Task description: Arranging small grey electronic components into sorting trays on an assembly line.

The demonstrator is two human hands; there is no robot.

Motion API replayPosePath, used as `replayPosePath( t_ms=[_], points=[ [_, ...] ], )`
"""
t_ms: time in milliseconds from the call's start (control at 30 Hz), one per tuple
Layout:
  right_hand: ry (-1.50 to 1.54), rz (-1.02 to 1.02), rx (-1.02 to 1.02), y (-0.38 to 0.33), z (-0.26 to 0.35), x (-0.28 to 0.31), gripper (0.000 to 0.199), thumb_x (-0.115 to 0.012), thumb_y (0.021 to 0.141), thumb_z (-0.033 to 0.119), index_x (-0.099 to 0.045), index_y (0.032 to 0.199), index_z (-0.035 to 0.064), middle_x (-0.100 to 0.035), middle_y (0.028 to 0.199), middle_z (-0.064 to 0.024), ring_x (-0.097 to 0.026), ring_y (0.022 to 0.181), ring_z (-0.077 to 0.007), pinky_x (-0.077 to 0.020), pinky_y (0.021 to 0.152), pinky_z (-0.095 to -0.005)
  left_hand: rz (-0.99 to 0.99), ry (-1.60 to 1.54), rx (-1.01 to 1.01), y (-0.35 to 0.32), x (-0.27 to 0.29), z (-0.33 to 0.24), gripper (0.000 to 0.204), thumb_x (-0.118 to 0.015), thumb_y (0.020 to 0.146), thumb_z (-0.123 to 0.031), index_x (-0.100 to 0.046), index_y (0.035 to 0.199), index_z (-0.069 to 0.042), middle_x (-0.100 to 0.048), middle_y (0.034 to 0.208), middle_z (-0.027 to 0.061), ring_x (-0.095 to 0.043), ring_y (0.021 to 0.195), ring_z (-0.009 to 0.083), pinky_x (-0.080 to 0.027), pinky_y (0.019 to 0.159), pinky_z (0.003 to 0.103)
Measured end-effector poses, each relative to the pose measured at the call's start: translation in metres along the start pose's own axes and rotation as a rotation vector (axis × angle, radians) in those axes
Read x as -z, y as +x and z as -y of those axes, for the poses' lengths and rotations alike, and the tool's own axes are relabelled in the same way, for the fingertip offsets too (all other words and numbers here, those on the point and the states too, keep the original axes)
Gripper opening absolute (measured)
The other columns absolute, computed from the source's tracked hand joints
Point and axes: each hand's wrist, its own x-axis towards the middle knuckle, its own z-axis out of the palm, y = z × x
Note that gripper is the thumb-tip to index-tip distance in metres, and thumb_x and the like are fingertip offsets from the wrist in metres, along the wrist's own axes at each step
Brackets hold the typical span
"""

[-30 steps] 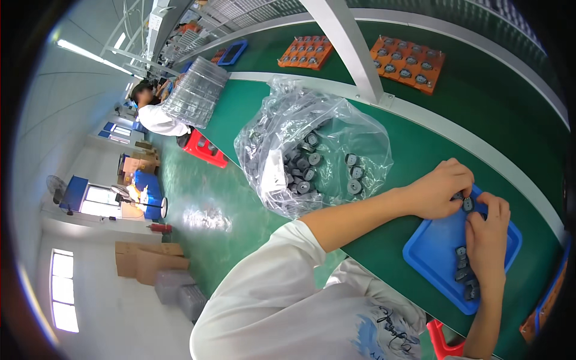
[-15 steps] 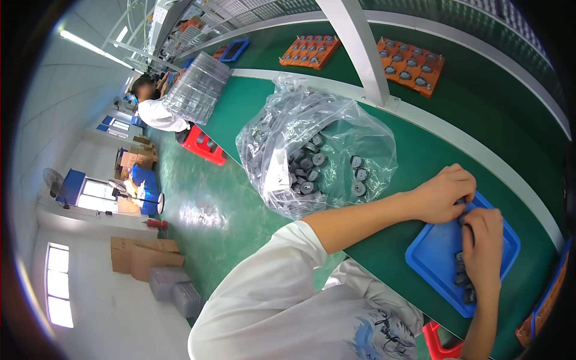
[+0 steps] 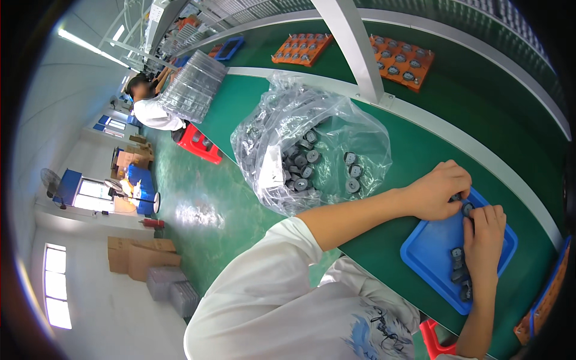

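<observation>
Both hands work over the far end of a blue plastic tray [image 3: 420, 264] on the green bench. My left hand [image 3: 441, 191] is closed, its fingertips curled round a small dark grey part that is mostly hidden. Close by, my right hand [image 3: 485, 237] has its fingers bent and pressed against a small round dark grey part [image 3: 468, 209] at the tray's far edge. Several similar grey parts [image 3: 459, 275] lie in a row in the tray beside my right wrist. A large clear plastic bag [image 3: 366, 129] left of the tray holds many more of these parts.
Orange fixtures with round parts, one left [image 3: 302, 49] and one right [image 3: 401, 62] of a white post [image 3: 351, 51], sit beyond the bench rail. Stacked clear trays [image 3: 192, 87] stand at far left near a seated person [image 3: 153, 111]. A red stool [image 3: 437, 339] is below the bench.
The view has shifted slightly, so the surroundings sit a little further left. The round grey part between my hands shows more clearly, and my right fingers have straightened a little.
</observation>
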Motion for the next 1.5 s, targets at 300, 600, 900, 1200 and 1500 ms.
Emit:
replayPosePath(
  t_ms=[300, 600, 900, 1200, 1500],
  points=[
    [0.041, -0.066, 0.033, 0.004, 0.0, -0.005, 0.016, -0.07, 0.082, 0.001, -0.065, 0.097, -0.0016, -0.059, 0.094, -0.0123, -0.054, 0.093, -0.0324, -0.0453, 0.083, -0.0411, -0.005, 0.008, -0.037, -0.003, 0.003, 0.001, 0.018, -0.07, 0.074, -0.008, -0.064, 0.091, -0.006, -0.061, 0.118, 0.0132, -0.053, 0.116, 0.0346, -0.044, 0.102, 0.043],
    [0.058, -0.1, 0.051, 0.004, 0.0, -0.004, 0.015, -0.069, 0.083, 0.001, -0.066, 0.098, -0.0014, -0.06, 0.094, -0.0127, -0.055, 0.094, -0.0326, -0.0461, 0.084, -0.0414, 0.048, 0.033, -0.031, -0.002, 0.012, 0.005, 0.01, -0.07, 0.077, -0.007, -0.065, 0.085, -0.005, -0.063, 0.124, 0.0149, -0.055, 0.117, 0.0348, -0.048, 0.098, 0.043],
    [0.11, -0.077, 0.06, 0.003, -0.007, -0.005, 0.013, -0.07, 0.082, 0.0, -0.065, 0.094, -0.0005, -0.061, 0.092, -0.0133, -0.057, 0.092, -0.034, -0.0474, 0.081, -0.0423, 0.031, 0.04, -0.069, 0.001, 0.013, 0.008, 0.007, -0.072, 0.077, -0.009, -0.066, 0.082, -0.006, -0.066, 0.122, 0.0141, -0.058, 0.113, 0.0347, -0.05, 0.095, 0.042],
    [0.156, -0.096, 0.022, 0.004, -0.033, 0.043, 0.021, -0.074, 0.085, 0.009, -0.069, 0.104, 0.0024, -0.068, 0.098, -0.0119, -0.065, 0.091, -0.0296, -0.053, 0.079, -0.0366, -0.066, 0.203, -0.119, 0.0, 0.046, -0.006, 0.022, -0.077, 0.074, -0.01, -0.071, 0.094, -0.007, -0.068, 0.121, 0.0132, -0.063, 0.109, 0.0329, -0.054, 0.088, 0.039],
    [0.07, 0.126, 0.045, -0.02, -0.043, 0.033, 0.022, -0.073, 0.08, 0.007, -0.067, 0.101, 0.0035, -0.065, 0.093, -0.0115, -0.063, 0.093, -0.0307, -0.0527, 0.082, -0.0406, 0.084, 0.416, -0.246, 0.0, 0.004, -0.045, 0.025, -0.078, 0.075, -0.005, -0.074, 0.099, -0.011, -0.067, 0.107, 0.0044, -0.057, 0.11, 0.0289, -0.05, 0.091, 0.04]
  ],
)
